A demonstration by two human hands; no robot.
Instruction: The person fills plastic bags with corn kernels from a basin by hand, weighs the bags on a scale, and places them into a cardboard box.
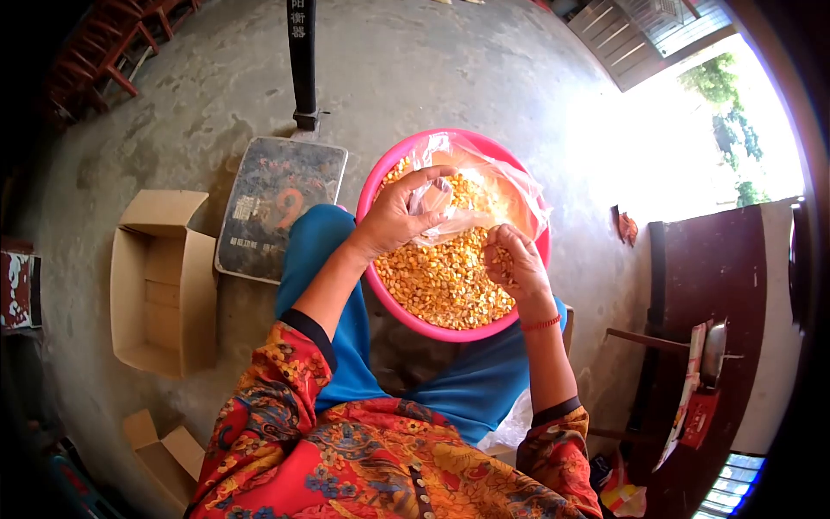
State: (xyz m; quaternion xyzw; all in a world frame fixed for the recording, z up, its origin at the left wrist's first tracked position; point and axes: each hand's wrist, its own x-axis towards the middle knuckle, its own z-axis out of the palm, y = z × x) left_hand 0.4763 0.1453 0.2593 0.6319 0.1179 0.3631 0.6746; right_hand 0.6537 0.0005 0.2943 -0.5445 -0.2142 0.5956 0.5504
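L hand pinches clear bag, R hand curled round kernels, bag lying btwn & beyond both, atop corn in pink tub.

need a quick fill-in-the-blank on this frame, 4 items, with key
1. The round basin between the knees is ____ in colour.
2. The left hand holds a plastic bag above a heap of corn ____.
3. The red bracelet is on the ____ wrist.
4. In the picture, the larger cardboard box stands to the ____ of the scale platform.

Missing words: pink; kernels; right; left.
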